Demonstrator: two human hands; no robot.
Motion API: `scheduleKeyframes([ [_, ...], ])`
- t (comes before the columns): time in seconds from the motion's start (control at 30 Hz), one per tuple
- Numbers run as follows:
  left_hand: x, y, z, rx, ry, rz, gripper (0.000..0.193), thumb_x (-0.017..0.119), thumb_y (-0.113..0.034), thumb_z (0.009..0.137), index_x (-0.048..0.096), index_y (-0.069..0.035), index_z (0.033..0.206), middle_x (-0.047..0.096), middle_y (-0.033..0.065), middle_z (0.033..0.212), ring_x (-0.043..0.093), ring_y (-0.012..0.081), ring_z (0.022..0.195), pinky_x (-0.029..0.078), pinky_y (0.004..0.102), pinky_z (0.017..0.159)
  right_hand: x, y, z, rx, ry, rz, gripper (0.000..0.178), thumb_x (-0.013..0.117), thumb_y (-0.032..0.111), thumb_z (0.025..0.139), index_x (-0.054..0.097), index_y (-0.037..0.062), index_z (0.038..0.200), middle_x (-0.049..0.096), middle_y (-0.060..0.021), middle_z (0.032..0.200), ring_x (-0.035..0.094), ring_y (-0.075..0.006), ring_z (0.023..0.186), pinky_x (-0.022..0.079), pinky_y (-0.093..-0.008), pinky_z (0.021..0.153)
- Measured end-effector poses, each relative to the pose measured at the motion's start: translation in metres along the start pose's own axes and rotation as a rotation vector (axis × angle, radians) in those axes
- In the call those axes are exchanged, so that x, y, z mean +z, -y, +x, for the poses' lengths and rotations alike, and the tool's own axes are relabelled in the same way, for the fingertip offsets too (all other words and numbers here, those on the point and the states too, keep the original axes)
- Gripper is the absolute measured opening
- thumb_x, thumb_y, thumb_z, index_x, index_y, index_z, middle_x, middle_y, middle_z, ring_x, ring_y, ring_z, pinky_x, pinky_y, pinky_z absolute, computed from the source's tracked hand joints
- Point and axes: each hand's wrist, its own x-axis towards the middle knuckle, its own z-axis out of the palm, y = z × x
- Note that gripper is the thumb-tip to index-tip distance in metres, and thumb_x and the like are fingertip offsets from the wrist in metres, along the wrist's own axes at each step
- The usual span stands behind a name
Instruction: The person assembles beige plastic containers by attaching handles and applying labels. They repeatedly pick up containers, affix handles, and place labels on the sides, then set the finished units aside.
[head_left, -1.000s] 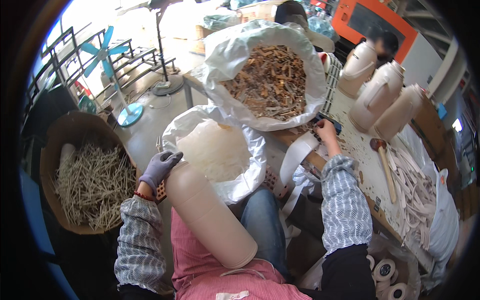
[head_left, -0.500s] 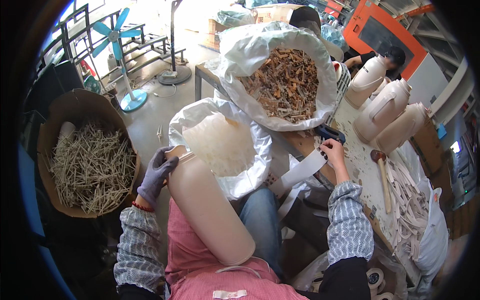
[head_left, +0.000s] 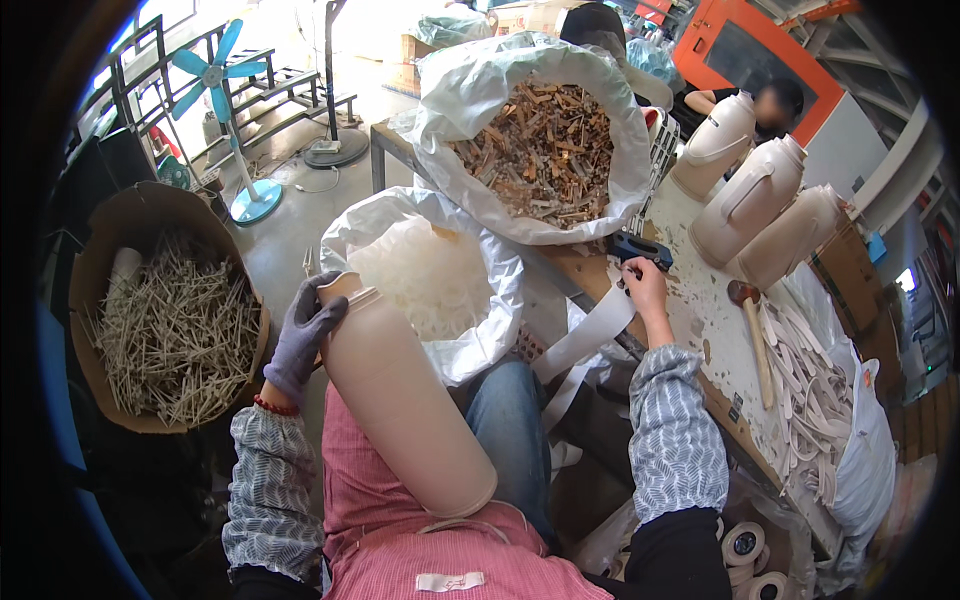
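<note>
A beige thermos flask body [head_left: 412, 400] leans across my lap, its necked end up to the left. My left hand [head_left: 305, 335], in a grey glove, is closed around that upper end, beside the spout. Over the workbench edge, my bare right hand [head_left: 645, 285] is closed, with thumb and fingertips pinched at the upper end of a wide white strip [head_left: 590, 328]. The strip slants down to the left from the fingers toward my knee. Just behind those fingers, a dark blue tool [head_left: 640, 250] lies on the bench; its exact kind is unclear.
White sacks hold brown scraps [head_left: 545, 150] and translucent pieces [head_left: 425, 280]. At left stands a carton of thin sticks [head_left: 180, 340]. The workbench [head_left: 690, 320] carries several beige flasks [head_left: 750, 200], a mallet [head_left: 755, 340] and pale straps [head_left: 805, 400]. A person [head_left: 780, 105] is beyond.
The view has shifted slightly, so most things sit a little further left and higher. My right fingers have curled in more at the strip's end. The left hand keeps its hold on the flask body.
</note>
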Motion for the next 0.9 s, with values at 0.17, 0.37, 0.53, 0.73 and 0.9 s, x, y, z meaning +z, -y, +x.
scheduleKeyframes([
  [0.17,-0.001,-0.012,-0.015,0.046,0.077,-0.032,0.069,0.073,-0.02,0.086,0.037,-0.005,0.143,0.044,0.0098,0.139,0.044,0.0195,0.127,0.037,0.0333,0.106,-0.014,0.018,-0.028,-0.194,-0.14,-0.197,0.017,0.069,0.018,0.079,0.07,0.009,0.093,0.069,-0.0109,0.089,0.065,-0.0304,0.081,0.05,-0.0397,0.073],
  [0.37,-0.007,-0.014,-0.023,0.07,0.14,-0.014,0.094,0.082,-0.022,0.077,0.026,-0.008,0.15,0.035,0.0117,0.147,0.039,0.0236,0.133,0.034,0.0378,0.11,-0.015,0.006,-0.028,-0.536,-0.316,-0.496,0.013,0.069,0.009,0.071,0.07,0.0114,0.083,0.067,-0.0068,0.09,0.061,-0.0281,0.095,0.048,-0.0415,0.084],
  [0.53,-0.017,0.011,-0.018,0.128,0.107,0.068,0.075,0.077,-0.024,0.082,0.039,-0.013,0.146,0.029,0.0112,0.151,0.033,0.0251,0.138,0.035,0.0368,0.111,-0.025,0.137,-0.107,-0.39,-0.169,-0.194,0.011,0.073,0.007,0.072,0.066,0.0076,0.081,0.06,-0.0051,0.097,0.052,-0.0291,0.099,0.042,-0.0401,0.089],
  [0.73,-0.019,0.013,-0.015,0.143,0.204,0.235,0.068,0.082,-0.026,0.075,0.054,-0.015,0.137,0.019,0.014,0.155,0.022,0.0317,0.143,0.027,0.0415,0.115,0.045,0.248,-0.177,-0.004,0.505,0.807,0.008,0.074,0.002,0.081,0.07,0.002,0.087,0.067,-0.0007,0.078,0.059,-0.0065,0.071,0.047,-0.0213,0.066],
  [0.9,-0.013,0.023,-0.007,0.186,0.17,0.275,0.061,0.081,-0.024,0.077,0.058,-0.015,0.132,0.013,0.0173,0.157,0.014,0.0311,0.146,0.021,0.0411,0.117,0.092,0.287,-0.191,0.169,0.615,1.038,0.007,0.072,0.005,0.085,0.069,0.0014,0.091,0.067,0.0011,0.08,0.059,-0.0037,0.071,0.047,-0.0184,0.066],
])
